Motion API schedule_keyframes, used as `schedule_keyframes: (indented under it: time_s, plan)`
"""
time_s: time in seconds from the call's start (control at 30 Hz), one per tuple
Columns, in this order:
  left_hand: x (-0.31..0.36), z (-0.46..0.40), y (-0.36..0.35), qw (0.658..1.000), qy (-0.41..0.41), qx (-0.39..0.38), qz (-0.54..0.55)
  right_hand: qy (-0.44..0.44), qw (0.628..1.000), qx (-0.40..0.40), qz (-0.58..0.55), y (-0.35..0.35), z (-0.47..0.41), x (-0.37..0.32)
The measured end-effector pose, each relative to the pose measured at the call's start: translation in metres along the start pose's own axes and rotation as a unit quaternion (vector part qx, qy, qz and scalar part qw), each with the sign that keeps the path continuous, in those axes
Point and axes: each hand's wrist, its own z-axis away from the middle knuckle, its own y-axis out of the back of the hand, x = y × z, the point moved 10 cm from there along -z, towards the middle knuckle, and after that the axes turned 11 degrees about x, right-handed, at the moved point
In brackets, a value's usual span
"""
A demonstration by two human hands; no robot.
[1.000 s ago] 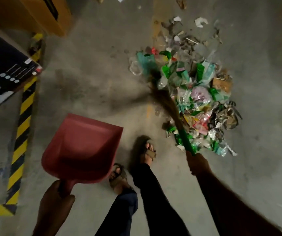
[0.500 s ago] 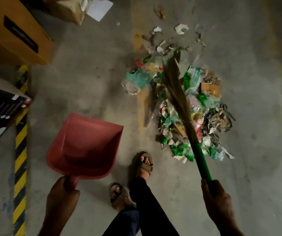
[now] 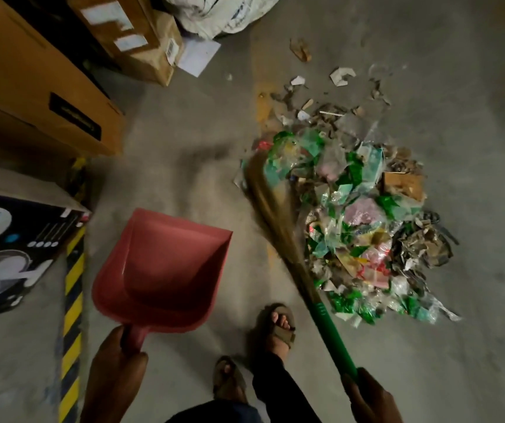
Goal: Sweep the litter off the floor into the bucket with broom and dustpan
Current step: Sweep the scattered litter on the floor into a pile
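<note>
Left hand (image 3: 114, 361) curled round the stub handle of a red plastic dustpan (image 3: 159, 270), held off the grey concrete floor (image 3: 184, 132); right hand (image 3: 370, 398) gripping the green-handled grass broom (image 3: 278, 227), bristles blurred at the left edge of the colourful wrapper-and-paper litter pile (image 3: 364, 218) beyond it, no bucket anywhere in shot

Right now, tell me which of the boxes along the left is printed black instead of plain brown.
The black printed box nearest the red plastic dustpan, beside the yellow-and-black floor stripe; the boxes farther back are plain brown cardboard.
</note>
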Motion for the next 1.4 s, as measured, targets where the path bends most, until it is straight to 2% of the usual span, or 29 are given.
schedule_keyframes:
  time_s: [0.13,0.23,0.3,0.4,0.53,0.73,0.87,1.0,1.1,1.23,1.4]
  plan:
    - [0.017,-0.016,0.013,0.999,-0.017,0.026,0.011,0.093,0.984,-0.056,0.141,-0.042,-0.023,-0.052]
    - [0.020,-0.036,0.011,1.000,-0.019,0.018,-0.016,0.143,0.968,-0.082,0.188,-0.079,-0.038,-0.118]
    - [0.019,-0.046,0.010,0.999,-0.016,0.013,-0.045,0.151,0.963,-0.075,0.208,-0.096,-0.052,-0.160]
    - [0.019,-0.063,0.008,0.999,-0.026,-0.014,-0.020,0.159,0.954,-0.047,0.248,-0.116,-0.078,-0.205]
    - [0.037,-0.100,0.007,0.998,-0.028,-0.031,-0.053,0.081,0.975,-0.011,0.207,-0.115,-0.113,-0.218]
    - [0.065,-0.159,0.017,0.995,-0.065,-0.052,-0.055,-0.076,0.991,0.048,0.100,-0.091,-0.144,-0.155]
    - [0.086,-0.198,0.039,0.995,-0.066,-0.065,-0.044,-0.164,0.984,0.070,0.006,-0.061,-0.122,-0.132]
    - [0.095,-0.248,0.072,0.994,-0.080,-0.041,-0.064,-0.193,0.974,0.099,-0.063,-0.031,-0.079,-0.142]
    - [0.110,-0.276,0.094,0.993,-0.088,-0.023,-0.072,-0.203,0.969,0.093,-0.106,-0.024,-0.042,-0.151]
    - [0.136,-0.295,0.105,0.991,-0.113,-0.034,-0.060,-0.203,0.969,0.071,-0.122,-0.029,-0.009,-0.165]
    - [0.151,-0.303,0.105,0.991,-0.104,-0.051,-0.061,-0.204,0.970,0.006,-0.130,-0.062,0.001,-0.176]
